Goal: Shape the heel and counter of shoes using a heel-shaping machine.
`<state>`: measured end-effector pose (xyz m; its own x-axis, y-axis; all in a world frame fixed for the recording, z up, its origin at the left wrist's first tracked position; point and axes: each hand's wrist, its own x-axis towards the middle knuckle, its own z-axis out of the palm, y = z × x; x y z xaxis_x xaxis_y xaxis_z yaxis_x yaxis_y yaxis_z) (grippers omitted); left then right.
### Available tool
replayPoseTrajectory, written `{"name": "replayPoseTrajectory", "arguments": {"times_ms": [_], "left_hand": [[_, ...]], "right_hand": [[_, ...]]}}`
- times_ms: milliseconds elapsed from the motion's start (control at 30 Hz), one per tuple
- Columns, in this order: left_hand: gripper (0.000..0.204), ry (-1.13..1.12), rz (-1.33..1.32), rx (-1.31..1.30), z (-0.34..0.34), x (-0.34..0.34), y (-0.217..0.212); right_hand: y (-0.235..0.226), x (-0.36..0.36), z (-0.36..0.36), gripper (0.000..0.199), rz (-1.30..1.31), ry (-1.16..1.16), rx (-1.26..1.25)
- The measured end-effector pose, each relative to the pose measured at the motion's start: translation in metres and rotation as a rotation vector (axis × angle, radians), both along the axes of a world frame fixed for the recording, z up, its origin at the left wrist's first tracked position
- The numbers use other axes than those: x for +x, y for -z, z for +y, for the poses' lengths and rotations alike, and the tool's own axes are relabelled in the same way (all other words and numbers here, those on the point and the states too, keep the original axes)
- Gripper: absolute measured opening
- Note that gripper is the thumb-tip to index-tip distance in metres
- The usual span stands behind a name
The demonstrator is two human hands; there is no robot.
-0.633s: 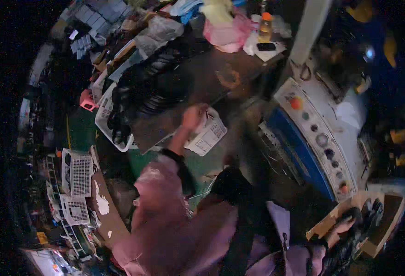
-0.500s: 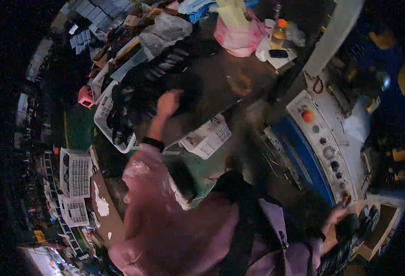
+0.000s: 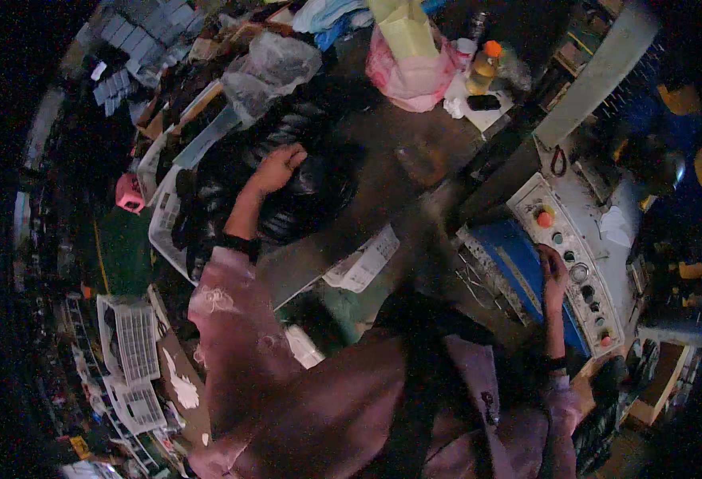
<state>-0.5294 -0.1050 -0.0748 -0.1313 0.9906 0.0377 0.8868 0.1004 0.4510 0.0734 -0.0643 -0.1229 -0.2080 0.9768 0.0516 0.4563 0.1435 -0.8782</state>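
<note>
My left hand [image 3: 281, 168] reaches over a pile of glossy black pieces [image 3: 307, 191] on the dark bench. Its fingers are curled; what they grip, if anything, is hidden against the black. My right hand [image 3: 554, 270] hovers beside the pale control panel [image 3: 604, 342], near its round knobs and buttons. Its fingers are loosely bent and apart, with nothing seen in them. Below the right hand runs a blue machine part [image 3: 504, 249]. A white plastic basket [image 3: 163, 231], partly covered by black pieces, stands left of my left forearm.
A pink bag [image 3: 415, 72], a bottle with an orange cap [image 3: 482, 70] and a black phone [image 3: 483, 102] lie at the back of the bench. Another white basket [image 3: 367, 259] sits between my arms. White crates [image 3: 134, 339] stand at left; a metal post [image 3: 590, 80] rises at right.
My right hand has come up from the panel's lower end to beside its middle. My left hand has shifted slightly left and farther away over the black pieces. The view has moved a little.
</note>
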Motion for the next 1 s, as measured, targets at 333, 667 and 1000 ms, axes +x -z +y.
{"name": "replayPoseTrajectory", "arguments": {"times_ms": [333, 667, 1000], "left_hand": [[0.018, 0.781, -0.417, -0.13, 0.053, 0.245, -0.104], [0.031, 1.536, -0.226, -0.699, 0.103, 0.389, -0.095], [0.023, 1.347, -0.535, -0.433, 0.16, 0.469, -0.16]], "right_hand": [[-0.126, -0.113, 0.009, 0.053, -0.062, -0.475, 0.068], [-0.144, 0.009, -0.029, 0.041, -0.324, -0.643, -0.098], [-0.181, 0.101, 0.01, 0.028, 0.209, -0.209, -0.166]]}}
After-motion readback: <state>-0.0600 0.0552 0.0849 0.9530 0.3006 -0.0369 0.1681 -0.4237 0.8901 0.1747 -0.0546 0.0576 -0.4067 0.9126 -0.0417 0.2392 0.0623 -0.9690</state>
